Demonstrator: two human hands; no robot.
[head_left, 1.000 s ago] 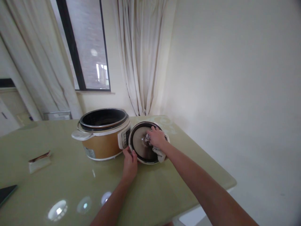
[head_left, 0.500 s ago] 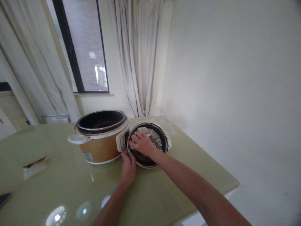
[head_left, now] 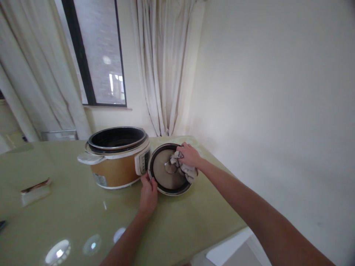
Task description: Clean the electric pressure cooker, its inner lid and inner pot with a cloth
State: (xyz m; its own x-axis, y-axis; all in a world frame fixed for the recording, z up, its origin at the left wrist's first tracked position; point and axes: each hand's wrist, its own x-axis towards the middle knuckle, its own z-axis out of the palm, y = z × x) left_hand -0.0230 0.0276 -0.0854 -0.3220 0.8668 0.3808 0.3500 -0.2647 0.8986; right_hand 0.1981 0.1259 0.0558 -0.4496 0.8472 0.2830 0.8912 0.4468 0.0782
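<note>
An orange and white electric cooker (head_left: 116, 159) stands open on a green table (head_left: 83, 214), its dark inner pot showing. Its round lid (head_left: 163, 173) lies upside down right beside it, metal inner face up. My left hand (head_left: 148, 194) grips the lid's near left rim. My right hand (head_left: 188, 155) is closed on a crumpled grey-white cloth (head_left: 184, 168) and presses it on the lid's far right side.
A small flat packet (head_left: 34, 188) lies at the table's left. Curtains (head_left: 163, 66) and a window (head_left: 97, 51) stand behind the cooker. The table's right edge (head_left: 222, 236) runs close to the lid, with a white wall beyond.
My right hand with the cloth swept from the lid's centre to its left side, then back to the far right. My left hand stayed on the rim.
</note>
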